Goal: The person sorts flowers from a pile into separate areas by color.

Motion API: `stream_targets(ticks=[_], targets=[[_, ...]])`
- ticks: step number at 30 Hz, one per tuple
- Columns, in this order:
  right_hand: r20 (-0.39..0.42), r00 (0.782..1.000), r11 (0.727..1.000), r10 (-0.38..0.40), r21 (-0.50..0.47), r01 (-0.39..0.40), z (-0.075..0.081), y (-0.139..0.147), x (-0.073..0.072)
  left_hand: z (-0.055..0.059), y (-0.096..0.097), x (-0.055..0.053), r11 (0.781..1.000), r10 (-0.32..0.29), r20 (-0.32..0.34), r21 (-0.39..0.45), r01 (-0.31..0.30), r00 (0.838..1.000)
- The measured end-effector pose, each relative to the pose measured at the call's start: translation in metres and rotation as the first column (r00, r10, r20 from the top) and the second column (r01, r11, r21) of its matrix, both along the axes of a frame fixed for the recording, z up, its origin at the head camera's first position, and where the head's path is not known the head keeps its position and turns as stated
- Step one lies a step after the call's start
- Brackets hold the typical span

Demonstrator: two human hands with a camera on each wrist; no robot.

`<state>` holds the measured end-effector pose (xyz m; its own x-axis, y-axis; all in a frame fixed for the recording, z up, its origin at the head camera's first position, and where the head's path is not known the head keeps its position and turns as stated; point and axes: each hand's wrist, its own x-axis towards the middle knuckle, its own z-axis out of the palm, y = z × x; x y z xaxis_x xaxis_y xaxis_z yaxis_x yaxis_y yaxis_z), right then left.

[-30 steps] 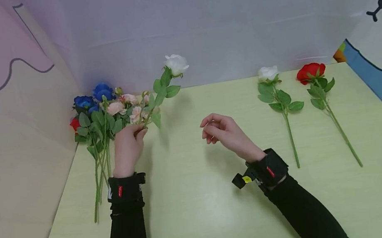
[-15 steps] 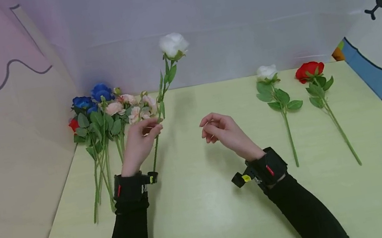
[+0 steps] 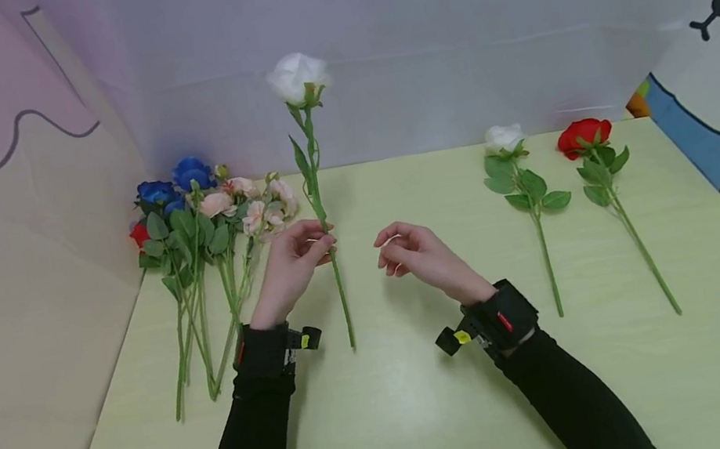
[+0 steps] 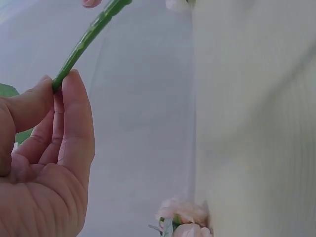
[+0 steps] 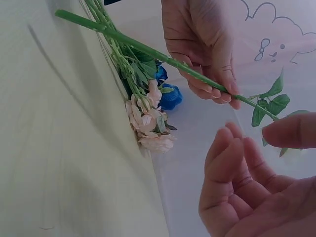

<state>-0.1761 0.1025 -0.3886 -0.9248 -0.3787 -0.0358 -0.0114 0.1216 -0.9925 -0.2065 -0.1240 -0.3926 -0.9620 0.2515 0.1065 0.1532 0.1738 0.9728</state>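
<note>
My left hand pinches the stem of a white rose between thumb and fingers. The rose stands nearly upright over the table, its bloom high and its bare stem end hanging below the hand. In the left wrist view the green stem passes between thumb and fingertips. A short way to the right, my right hand hovers with loosely bent fingers and nothing in them. The right wrist view shows a gap between its fingers and the stem.
Left of the hands lies a bunch of blue roses, pink flowers and a red flower, stems towards me. On the right lie another white rose and a red rose. A pale curtain hangs behind the table.
My left hand has moved right, away from the bunch, bringing the white rose along. The rose has turned from leaning right to nearly upright. My right hand has barely moved.
</note>
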Motion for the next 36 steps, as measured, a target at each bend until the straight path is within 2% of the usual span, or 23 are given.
stream_targets(ticks=[8, 15, 21, 27, 36], targets=[[0.031, 0.995, 0.995, 0.095, 0.037, -0.096, -0.008, -0.006, -0.002, -0.005, 0.008, 0.001, 0.997, -0.039, 0.032, 0.071, 0.037, 0.999], [0.068, 0.971, 0.971, 0.230, 0.054, -0.233, -0.010, -0.012, 0.002, -0.009, 0.014, 0.001, 0.999, -0.046, 0.009, 0.020, 0.045, 0.999], [0.048, 0.947, 0.942, 0.316, 0.101, -0.320, -0.013, -0.016, 0.004, -0.011, 0.018, 0.001, 0.997, -0.071, -0.008, -0.018, 0.071, 0.997], [0.033, 0.934, 0.927, 0.355, 0.114, -0.357, -0.016, -0.018, 0.005, -0.012, 0.020, 0.002, 0.994, -0.102, -0.012, -0.029, 0.102, 0.995], [0.057, 0.940, 0.938, 0.337, 0.066, -0.341, -0.015, -0.020, 0.008, -0.014, 0.020, 0.003, 0.991, -0.131, -0.023, -0.026, 0.131, 0.991]])
